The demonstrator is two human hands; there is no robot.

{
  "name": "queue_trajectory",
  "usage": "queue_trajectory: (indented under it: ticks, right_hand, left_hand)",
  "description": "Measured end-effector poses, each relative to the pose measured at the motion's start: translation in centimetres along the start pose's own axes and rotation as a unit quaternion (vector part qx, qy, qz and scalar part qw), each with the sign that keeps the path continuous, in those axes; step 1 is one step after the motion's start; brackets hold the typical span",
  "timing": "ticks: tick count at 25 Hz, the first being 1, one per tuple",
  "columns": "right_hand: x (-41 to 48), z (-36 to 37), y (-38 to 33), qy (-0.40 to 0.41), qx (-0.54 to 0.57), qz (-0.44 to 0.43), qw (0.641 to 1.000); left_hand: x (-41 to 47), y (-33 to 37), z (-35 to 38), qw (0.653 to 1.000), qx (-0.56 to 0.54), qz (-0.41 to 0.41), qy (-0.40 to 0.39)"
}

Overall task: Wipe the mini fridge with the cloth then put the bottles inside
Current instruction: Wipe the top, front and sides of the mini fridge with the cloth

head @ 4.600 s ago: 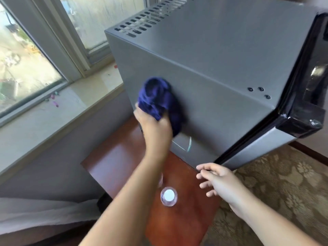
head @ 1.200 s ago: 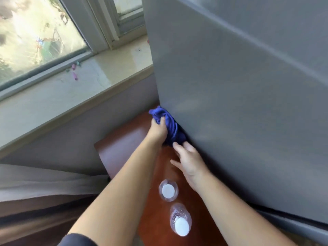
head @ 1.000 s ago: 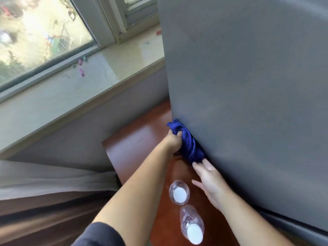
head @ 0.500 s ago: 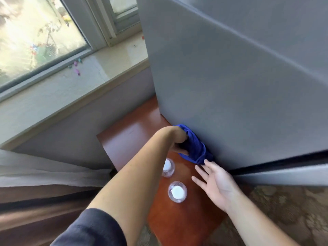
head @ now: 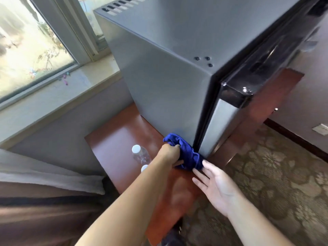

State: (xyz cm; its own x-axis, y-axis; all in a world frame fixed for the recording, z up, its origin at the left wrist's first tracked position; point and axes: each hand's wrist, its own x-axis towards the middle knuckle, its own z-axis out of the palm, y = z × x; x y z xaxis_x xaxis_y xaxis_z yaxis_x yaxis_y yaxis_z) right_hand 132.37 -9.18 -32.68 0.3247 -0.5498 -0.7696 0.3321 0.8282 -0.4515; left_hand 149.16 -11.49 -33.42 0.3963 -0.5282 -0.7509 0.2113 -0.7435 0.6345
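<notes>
Blue cloth (head: 186,153) bunched vs mini fridge (head: 166,82) bottom front corner, clenched in your left hand (head: 168,154). Right hand (head: 217,185) spread flat, fingertips at cloth. Two bottles (head: 140,154) upright on wood table (head: 117,139), just left.

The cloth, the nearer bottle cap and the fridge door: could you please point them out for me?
cloth (head: 188,155), head view, on the bunched blue fabric.
bottle cap (head: 144,168), head view, on the visible white top.
fridge door (head: 215,129), head view, on its grey side edge.
</notes>
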Motion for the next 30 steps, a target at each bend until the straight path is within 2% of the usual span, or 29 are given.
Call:
queue_trajectory:
  ticks: [3,5,7,10,14,17,20,23,27,30]
  right_hand:
    - [-3.8,1.6,-1.3,-0.035,0.009,-0.055,0.998]
    - [-7.3,3.4,-2.2,-0.075,-0.012,-0.12,0.99]
    - [-10.9,5.5,-3.0,-0.127,-0.044,-0.192,0.972]
    - [-14.3,8.4,-4.2,-0.193,-0.078,-0.284,0.936]
    - [-16.9,11.0,-5.6,-0.271,-0.131,-0.34,0.891]
    - [-17.1,11.9,-6.0,-0.301,-0.143,-0.332,0.882]
    - [-15.2,11.8,-5.4,-0.298,-0.157,-0.296,0.894]
    - [-11.6,11.0,-3.9,-0.24,-0.144,-0.233,0.931]
    - [-7.4,9.4,-2.3,-0.154,-0.144,-0.146,0.967]
    - [-5.1,9.1,-1.5,-0.107,-0.186,-0.126,0.969]
  left_hand:
    - [-3.6,0.2,-0.4,0.997,-0.068,0.037,0.012]
    - [-6.7,2.1,-1.4,0.988,-0.118,0.092,0.031]
    - [-10.4,4.6,-2.8,0.973,-0.161,0.16,0.046]
    - [-16.7,8.7,-4.7,0.942,-0.209,0.262,0.027]
    - [-22.2,11.9,-6.2,0.906,-0.173,0.386,0.023]
    - [-22.2,12.2,-6.2,0.893,-0.085,0.437,0.071]
    - [-19.3,10.9,-5.4,0.889,-0.002,0.431,0.156]
    - [-15.5,8.3,-4.1,0.904,0.001,0.386,0.182]
    - [-9.2,3.6,-2.6,0.958,-0.02,0.26,0.118]
    - [-5.3,2.6,-3.0,0.975,-0.033,0.206,0.07]
